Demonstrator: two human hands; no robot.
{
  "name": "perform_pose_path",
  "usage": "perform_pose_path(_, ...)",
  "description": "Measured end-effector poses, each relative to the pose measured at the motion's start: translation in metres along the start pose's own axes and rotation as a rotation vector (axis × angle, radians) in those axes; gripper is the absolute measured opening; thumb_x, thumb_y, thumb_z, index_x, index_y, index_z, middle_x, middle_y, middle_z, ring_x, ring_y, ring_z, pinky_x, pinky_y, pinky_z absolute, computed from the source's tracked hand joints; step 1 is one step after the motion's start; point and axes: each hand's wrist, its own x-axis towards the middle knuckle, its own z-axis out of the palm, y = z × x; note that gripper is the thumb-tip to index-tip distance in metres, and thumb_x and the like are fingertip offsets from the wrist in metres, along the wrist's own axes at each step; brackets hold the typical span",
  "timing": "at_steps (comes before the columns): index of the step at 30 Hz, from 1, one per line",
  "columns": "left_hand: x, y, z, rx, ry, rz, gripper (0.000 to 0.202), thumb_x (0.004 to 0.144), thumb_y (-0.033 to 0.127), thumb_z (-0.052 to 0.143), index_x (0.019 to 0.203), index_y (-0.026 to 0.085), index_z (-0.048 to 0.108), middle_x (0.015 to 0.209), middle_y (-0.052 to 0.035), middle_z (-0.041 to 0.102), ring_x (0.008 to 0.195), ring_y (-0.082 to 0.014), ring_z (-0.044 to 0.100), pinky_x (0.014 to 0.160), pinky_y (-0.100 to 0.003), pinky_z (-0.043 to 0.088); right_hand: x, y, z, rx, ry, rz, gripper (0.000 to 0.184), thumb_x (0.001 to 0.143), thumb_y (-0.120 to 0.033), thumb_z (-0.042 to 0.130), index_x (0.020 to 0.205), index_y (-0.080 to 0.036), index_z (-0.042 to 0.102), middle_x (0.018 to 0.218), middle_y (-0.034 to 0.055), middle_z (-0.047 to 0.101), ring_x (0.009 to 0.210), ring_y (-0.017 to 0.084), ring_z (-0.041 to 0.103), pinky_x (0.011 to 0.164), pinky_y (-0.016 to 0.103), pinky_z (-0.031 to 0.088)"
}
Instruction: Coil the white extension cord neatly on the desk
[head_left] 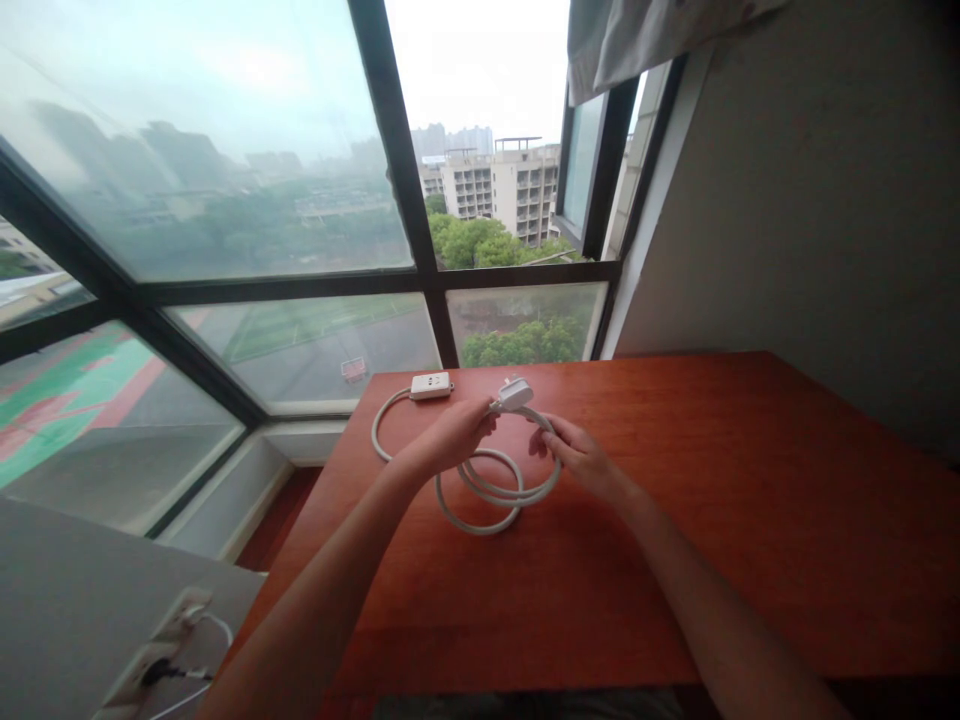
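A white extension cord (480,530) lies partly coiled above and on the reddish-brown table. My left hand (466,432) is closed around the cord just behind its white plug (515,393), which points up and to the right. To the right, my right hand (576,450) grips the same cord with thumb and fingers where a loop bends down. Several loops hang between and below the two hands. The cord's white socket block (430,386) rests near the far left edge of the table, joined by a curved length of cord that passes behind my left forearm.
The wooden table (750,500) reaches to the window frame (300,290) at the back and a grey wall (810,200) on the right. At lower left, wall sockets (154,655) hold plugs with cables. A grey curtain (645,40) hangs at the top.
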Motion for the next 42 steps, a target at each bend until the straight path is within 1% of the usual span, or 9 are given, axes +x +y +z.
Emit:
perform_pose_path(11, 0.004, -0.002, 0.01, 0.279, -0.034, -0.126, 0.018, 0.091, 0.023, 0.046, 0.086, 0.016, 0.062, 0.083, -0.0079, 0.069, 0.069, -0.017, 0.06, 0.06, -0.024, 0.038, -0.002, 0.003, 0.011, 0.064, -0.011, 0.064, 0.039, 0.093, -0.046, 0.045, 0.116, -0.015, 0.052, 0.065, -0.0028, 0.054, 0.055, 0.011, 0.049, 0.054, 0.025, 0.041)
perform_pose_path(18, -0.004, -0.009, 0.02, 0.339, 0.122, -0.215, 0.022, 0.091, 0.023, 0.046, 0.087, 0.016, 0.067, 0.085, -0.0087, 0.071, 0.073, -0.018, 0.064, 0.063, -0.023, 0.04, -0.004, -0.006, 0.022, 0.182, -0.117, 0.071, 0.054, 0.088, -0.054, 0.053, 0.124, -0.014, 0.049, 0.078, 0.0032, 0.064, 0.062, 0.014, 0.058, 0.057, 0.026, 0.047)
perform_pose_path(21, -0.007, -0.003, 0.015, 0.395, 0.047, -0.161, 0.022, 0.092, 0.023, 0.045, 0.09, 0.017, 0.067, 0.088, -0.0109, 0.072, 0.076, -0.0202, 0.066, 0.065, -0.024, 0.042, -0.004, -0.006, 0.021, 0.174, -0.073, 0.115, 0.059, 0.089, -0.056, 0.051, 0.129, -0.014, 0.045, 0.081, 0.0053, 0.065, 0.068, 0.016, 0.061, 0.06, 0.028, 0.049)
perform_pose_path(26, -0.007, 0.016, 0.01, 0.5, -0.161, -0.059, 0.018, 0.088, 0.017, 0.049, 0.081, 0.016, 0.065, 0.079, -0.0128, 0.07, 0.076, -0.0248, 0.068, 0.067, -0.028, 0.047, 0.001, -0.023, 0.008, -0.121, 0.139, -0.002, 0.056, 0.086, -0.043, 0.058, 0.136, -0.022, 0.044, 0.121, 0.0115, 0.061, 0.102, 0.021, 0.061, 0.084, 0.034, 0.049)
perform_pose_path(28, -0.005, 0.026, 0.01, 0.501, -0.193, -0.052, 0.014, 0.086, 0.015, 0.052, 0.082, 0.015, 0.065, 0.078, -0.0128, 0.069, 0.077, -0.0252, 0.068, 0.069, -0.029, 0.048, 0.007, -0.039, 0.004, -0.37, 0.048, -0.064, 0.057, 0.081, -0.036, 0.064, 0.135, -0.023, 0.048, 0.123, 0.0113, 0.061, 0.11, 0.023, 0.059, 0.092, 0.035, 0.045)
perform_pose_path(31, -0.001, 0.037, 0.015, 0.465, -0.173, -0.063, 0.012, 0.085, 0.013, 0.054, 0.089, 0.014, 0.065, 0.078, -0.0122, 0.068, 0.081, -0.0244, 0.068, 0.074, -0.03, 0.05, 0.019, -0.059, 0.006, -0.753, -0.162, 0.033, 0.057, 0.074, -0.032, 0.07, 0.128, -0.021, 0.056, 0.111, 0.0116, 0.068, 0.101, 0.027, 0.063, 0.084, 0.034, 0.045)
perform_pose_path(34, 0.001, 0.042, 0.018, 0.454, -0.148, -0.076, 0.013, 0.085, 0.012, 0.053, 0.085, 0.013, 0.066, 0.076, -0.0125, 0.067, 0.08, -0.0247, 0.068, 0.075, -0.031, 0.051, 0.032, -0.066, 0.016, -1.021, -0.242, 0.098, 0.029, 0.075, -0.033, 0.068, 0.101, -0.019, 0.069, 0.095, 0.0126, 0.071, 0.092, 0.029, 0.065, 0.076, 0.032, 0.043)
perform_pose_path(38, -0.005, 0.035, 0.013, 0.412, -0.123, -0.086, 0.011, 0.083, 0.012, 0.054, 0.08, 0.015, 0.064, 0.079, -0.0114, 0.068, 0.08, -0.0236, 0.067, 0.073, -0.03, 0.051, 0.042, -0.061, 0.023, -0.973, -0.289, 0.031, 0.017, 0.077, -0.025, 0.063, 0.092, -0.021, 0.069, 0.091, 0.0081, 0.073, 0.085, 0.023, 0.065, 0.068, 0.026, 0.04)
perform_pose_path(42, -0.027, 0.013, 0.006, 0.188, 0.037, -0.163, 0.006, 0.083, 0.019, 0.055, 0.085, 0.017, 0.06, 0.076, -0.0051, 0.065, 0.072, -0.0182, 0.064, 0.066, -0.026, 0.049, 0.04, -0.051, 0.015, -0.738, -0.358, 0.161, 0.018, 0.074, -0.013, 0.058, 0.088, -0.019, 0.068, 0.07, 0.0013, 0.071, 0.067, 0.015, 0.063, 0.057, 0.022, 0.037)
